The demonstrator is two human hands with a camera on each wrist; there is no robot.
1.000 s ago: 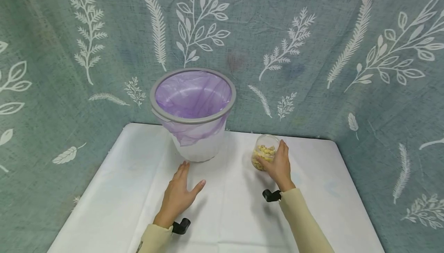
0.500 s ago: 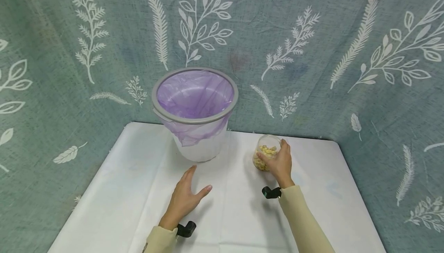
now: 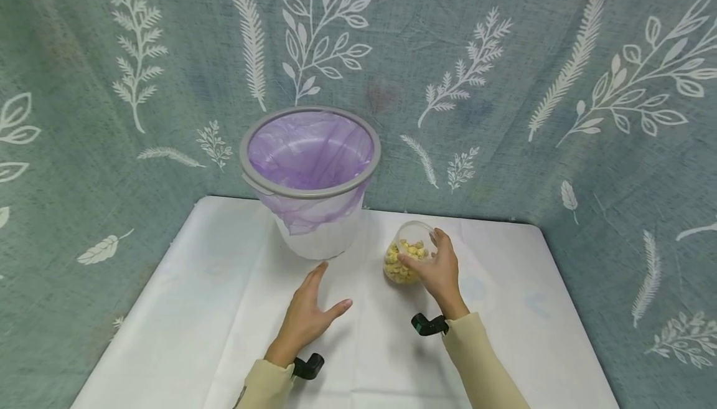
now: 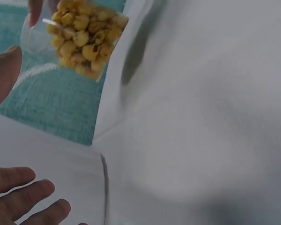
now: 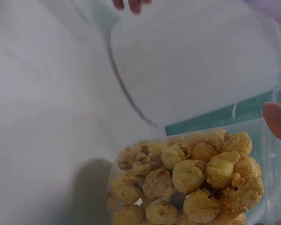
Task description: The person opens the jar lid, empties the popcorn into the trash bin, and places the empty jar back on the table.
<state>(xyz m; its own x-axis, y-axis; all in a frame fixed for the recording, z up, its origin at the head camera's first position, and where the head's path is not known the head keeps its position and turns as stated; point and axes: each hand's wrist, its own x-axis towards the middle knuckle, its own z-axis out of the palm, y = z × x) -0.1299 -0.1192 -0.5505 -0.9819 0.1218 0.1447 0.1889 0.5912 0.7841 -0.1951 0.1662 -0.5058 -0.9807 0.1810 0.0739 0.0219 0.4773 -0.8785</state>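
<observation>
My right hand [image 3: 439,272] grips a clear plastic jar [image 3: 392,277] by its upper part, thumb on the near side and fingers on the far side. Yellow popcorn [image 3: 413,251] fills roughly its lower half. The jar leans to the right at its open mouth, and a shadow lies apart from it on the cloth in the left wrist view. Close up, the right wrist view shows the popcorn [image 5: 196,176] through the clear wall. My left hand [image 3: 305,315] holds nothing; its fingers are spread over the table, between the jar and a bin [image 3: 322,241].
The white bin stands at the back of the table, lined with a purple bag [image 3: 308,154] under a grey rim ring [image 3: 310,195]. White cloth [image 3: 196,309] covers the table. Behind and at both sides hangs a green curtain [image 3: 482,141] with white leaf prints.
The right hand has brought the jar left and toward me, tilting it. My left hand has shifted right, nearer the jar, away from the bin's base. The bin has stayed put.
</observation>
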